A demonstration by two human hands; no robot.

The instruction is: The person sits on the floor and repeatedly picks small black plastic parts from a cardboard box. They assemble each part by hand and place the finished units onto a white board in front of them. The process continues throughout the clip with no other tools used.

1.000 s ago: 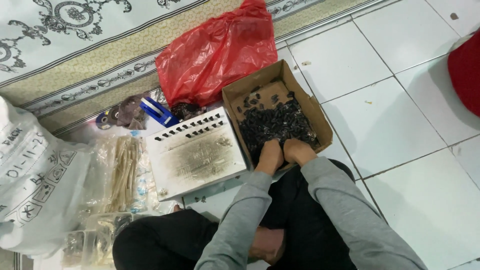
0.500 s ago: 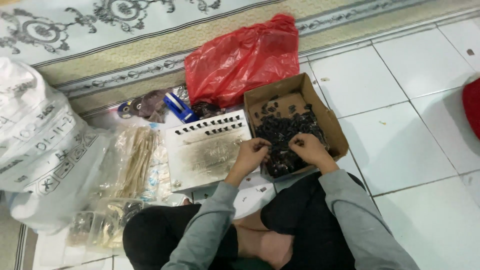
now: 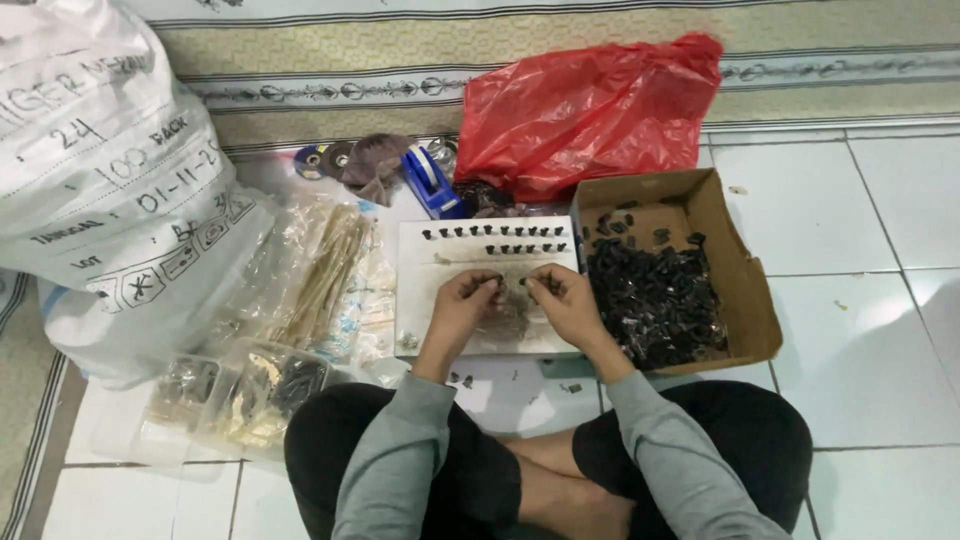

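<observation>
Left hand (image 3: 465, 300): fingers curled narrow, tips pinched together over the white board (image 3: 440, 320); a small dark piece may sit in the pinch, too small to tell. Right hand (image 3: 565, 300): likewise narrowed to a pinch, facing the left, the two nearly touching above the board's middle.

White board: flat on the floor just ahead of the crossed legs, long axis running left to right, two rows of small black pieces (image 3: 495, 240) standing along its far edge, just beyond both hands.

Cardboard box (image 3: 745, 300): touching the board's right side, heaped with loose black pieces (image 3: 655, 300); right hand is the nearer.

Red plastic bag (image 3: 590, 110): behind board and box. Blue tape dispenser (image 3: 428, 185): beside it. Clear plastic packets (image 3: 320, 270): left of the board. Large white sack (image 3: 110, 190): far left. Clear tubs (image 3: 240, 395): near the left knee.
</observation>
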